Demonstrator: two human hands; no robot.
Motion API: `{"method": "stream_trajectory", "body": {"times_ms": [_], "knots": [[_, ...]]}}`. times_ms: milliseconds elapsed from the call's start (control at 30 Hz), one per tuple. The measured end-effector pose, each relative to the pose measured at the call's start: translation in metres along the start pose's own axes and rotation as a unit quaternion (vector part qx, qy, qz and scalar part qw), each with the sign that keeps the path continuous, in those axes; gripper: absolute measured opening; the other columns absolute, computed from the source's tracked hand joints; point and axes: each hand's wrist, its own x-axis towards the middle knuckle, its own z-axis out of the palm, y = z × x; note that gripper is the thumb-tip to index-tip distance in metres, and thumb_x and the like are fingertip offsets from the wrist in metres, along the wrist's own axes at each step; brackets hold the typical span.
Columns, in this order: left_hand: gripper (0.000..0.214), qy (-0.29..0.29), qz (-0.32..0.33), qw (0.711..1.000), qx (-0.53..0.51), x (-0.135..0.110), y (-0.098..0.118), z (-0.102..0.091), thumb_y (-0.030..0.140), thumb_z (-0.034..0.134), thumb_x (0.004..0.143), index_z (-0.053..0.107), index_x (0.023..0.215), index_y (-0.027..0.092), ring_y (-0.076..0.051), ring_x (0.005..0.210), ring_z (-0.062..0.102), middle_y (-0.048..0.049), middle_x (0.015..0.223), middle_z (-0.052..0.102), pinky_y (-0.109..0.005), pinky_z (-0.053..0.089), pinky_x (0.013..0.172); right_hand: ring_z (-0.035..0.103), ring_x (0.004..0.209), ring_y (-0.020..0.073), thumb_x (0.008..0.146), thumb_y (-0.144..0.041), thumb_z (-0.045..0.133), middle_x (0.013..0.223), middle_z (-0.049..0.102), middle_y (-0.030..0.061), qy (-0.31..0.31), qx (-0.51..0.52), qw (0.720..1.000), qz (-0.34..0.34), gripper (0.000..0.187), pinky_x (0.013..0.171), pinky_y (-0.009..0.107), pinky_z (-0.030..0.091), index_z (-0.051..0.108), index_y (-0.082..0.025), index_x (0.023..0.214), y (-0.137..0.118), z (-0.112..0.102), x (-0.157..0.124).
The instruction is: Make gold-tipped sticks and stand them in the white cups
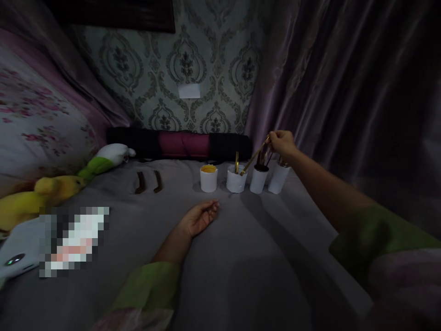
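Note:
Pinched in the fingers of my right hand [281,143] is a slim gold-coloured utensil [255,155]. It slants down to the left, its lower end at the rim of a short white cup [236,185]. Another gold piece [237,158] with prongs stands in that cup. To the left is a white cup with a yellow inside [208,182]. On the right stand a taller white holder [257,183] with dark, thin items in it and a further white holder [278,180], partly behind my right hand. My left hand [202,218] rests on the grey cloth, palm showing, fingers loosely curled, holding nothing.
Two dark curved pieces [139,183] lie left of the cups. Plush toys [60,191], a pale phone [24,248] and a blurred packet [77,241] are at the left. A black and maroon roll [184,145] lies along the wall. Curtains hang on both sides.

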Motion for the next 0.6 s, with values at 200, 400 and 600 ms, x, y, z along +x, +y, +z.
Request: {"method": "stream_trajectory", "body": {"times_ms": [200, 400, 600], "knots": [[0.015, 0.013, -0.002, 1.0, 0.0, -0.005, 0.001, 0.005, 0.003, 0.044, 0.078, 0.058, 0.084, 0.005, -0.007, 0.06, 0.055, -0.0087, 0.073, 0.06, -0.015, 0.047, 0.053, 0.048, 0.047, 0.0081, 0.083, -0.039, 0.037, 0.067, 0.06, 0.0051, 0.025, -0.1, 0.994, -0.022, 0.034, 0.049, 0.022, 0.039, 0.057, -0.013, 0.075, -0.008, 0.003, 0.009], [0.016, 0.009, -0.001, 1.0, 0.0, -0.003, 0.0, 0.003, 0.003, 0.044, 0.078, 0.058, 0.086, 0.004, -0.007, 0.06, 0.056, -0.0089, 0.075, 0.06, -0.015, 0.047, 0.054, 0.056, 0.066, 0.014, 0.083, -0.031, 0.035, 0.071, 0.063, 0.007, -0.005, -0.17, 0.983, -0.071, 0.03, 0.064, 0.025, 0.042, 0.059, -0.013, 0.075, -0.016, 0.01, 0.008], [0.016, 0.004, 0.002, 1.0, 0.002, -0.002, 0.0, -0.001, 0.003, 0.045, 0.077, 0.058, 0.086, 0.004, -0.008, 0.062, 0.056, -0.0093, 0.077, 0.06, -0.015, 0.047, 0.055, 0.058, 0.071, 0.0147, 0.085, -0.027, 0.032, 0.072, 0.063, 0.0068, -0.062, -0.212, 0.969, -0.109, 0.031, 0.068, 0.025, 0.043, 0.059, -0.013, 0.079, -0.008, 0.026, 0.009]]}}
